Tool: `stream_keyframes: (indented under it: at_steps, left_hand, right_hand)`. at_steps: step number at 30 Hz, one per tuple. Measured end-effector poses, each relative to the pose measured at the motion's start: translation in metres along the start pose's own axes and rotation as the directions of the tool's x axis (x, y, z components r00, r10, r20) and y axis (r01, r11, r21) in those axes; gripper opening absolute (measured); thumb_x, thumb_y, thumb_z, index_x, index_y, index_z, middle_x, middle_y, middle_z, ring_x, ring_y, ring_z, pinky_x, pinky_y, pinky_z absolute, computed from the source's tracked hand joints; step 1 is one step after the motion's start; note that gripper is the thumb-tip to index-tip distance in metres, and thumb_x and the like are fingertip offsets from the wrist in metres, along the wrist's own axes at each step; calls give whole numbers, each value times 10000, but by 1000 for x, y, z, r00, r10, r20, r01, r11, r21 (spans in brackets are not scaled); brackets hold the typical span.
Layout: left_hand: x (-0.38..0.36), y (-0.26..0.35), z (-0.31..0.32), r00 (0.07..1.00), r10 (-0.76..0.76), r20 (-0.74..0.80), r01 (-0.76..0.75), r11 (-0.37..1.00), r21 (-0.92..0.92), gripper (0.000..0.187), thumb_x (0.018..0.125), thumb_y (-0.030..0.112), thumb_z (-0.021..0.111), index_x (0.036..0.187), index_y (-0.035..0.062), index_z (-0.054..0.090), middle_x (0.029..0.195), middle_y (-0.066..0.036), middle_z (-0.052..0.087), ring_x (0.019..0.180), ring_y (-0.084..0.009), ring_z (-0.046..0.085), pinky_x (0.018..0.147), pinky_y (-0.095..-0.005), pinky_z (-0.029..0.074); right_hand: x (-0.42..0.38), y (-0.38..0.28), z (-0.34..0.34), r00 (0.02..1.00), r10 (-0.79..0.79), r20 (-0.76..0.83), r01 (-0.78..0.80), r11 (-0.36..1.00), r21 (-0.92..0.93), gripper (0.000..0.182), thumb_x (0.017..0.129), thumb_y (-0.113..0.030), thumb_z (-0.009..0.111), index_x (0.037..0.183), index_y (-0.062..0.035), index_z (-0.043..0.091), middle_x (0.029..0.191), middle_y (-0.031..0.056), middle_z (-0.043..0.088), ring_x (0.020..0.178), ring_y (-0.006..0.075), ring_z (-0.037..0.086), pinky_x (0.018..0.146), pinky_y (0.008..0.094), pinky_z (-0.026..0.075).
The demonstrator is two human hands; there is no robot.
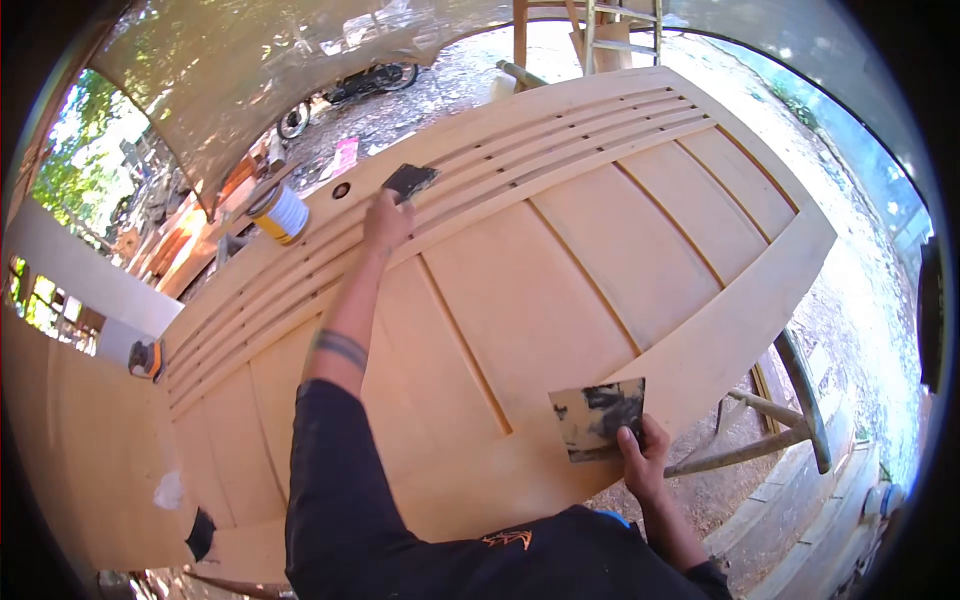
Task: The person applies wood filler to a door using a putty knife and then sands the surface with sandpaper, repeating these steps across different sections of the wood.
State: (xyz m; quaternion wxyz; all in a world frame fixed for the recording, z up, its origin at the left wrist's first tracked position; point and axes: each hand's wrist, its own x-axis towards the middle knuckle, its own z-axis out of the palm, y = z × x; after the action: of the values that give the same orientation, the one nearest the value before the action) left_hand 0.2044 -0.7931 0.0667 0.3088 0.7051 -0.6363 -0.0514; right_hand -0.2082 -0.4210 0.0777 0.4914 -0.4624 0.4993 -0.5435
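Pale bare wood door lies flat under you, panelled, with grooved slats along far side and small round hole near far edge. Your left hand grasps dark scraper, blade pressed on slats. Your right hand grips flat smeared plate, resting on door's near rail. Tin can stands just beyond far edge, near hole. Wide open panel surface between your hands. Near edge overhangs wooden trestle; bare dirt ground to right.
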Motion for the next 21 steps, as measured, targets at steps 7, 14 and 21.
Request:
stream_keyframes:
  at_steps: [7, 14, 21]
  left_hand:
    - [89, 10, 25, 942, -258, 214, 184, 932, 313, 832, 740, 469, 816, 1370, 38, 484, 1409, -251, 505, 1310, -435, 477, 1071, -513, 428]
    - [131, -66, 56, 983, -168, 76, 175, 979, -106, 532, 740, 437, 826, 1048, 16, 722, 1001, -213, 729, 993, -348, 706, 922, -432, 534]
    - [-64, 91, -45, 883, -31, 469, 318, 774, -547, 282, 927, 260, 696, 1096, 36, 671, 806, -28, 696, 612, -81, 624, 498, -210, 486]
  right_hand:
    - [5, -1, 1, 999, -24, -31, 22, 996, -82, 139, 971, -113, 618, 933, 19, 637, 766, -34, 592, 693, 37, 485, 616, 222, 386]
    - [7, 11, -8, 998, -67, 20, 69, 978, -198, 184, 953, -158, 648, 866, 0, 617, 662, -24, 507, 619, 66, 431, 540, 271, 352]
    - [3, 10, -7, 984, -71, -161, 100, 979, 177, 185, 990, -101, 602, 1128, 18, 634, 1008, -14, 649, 933, 71, 570, 830, 242, 466]
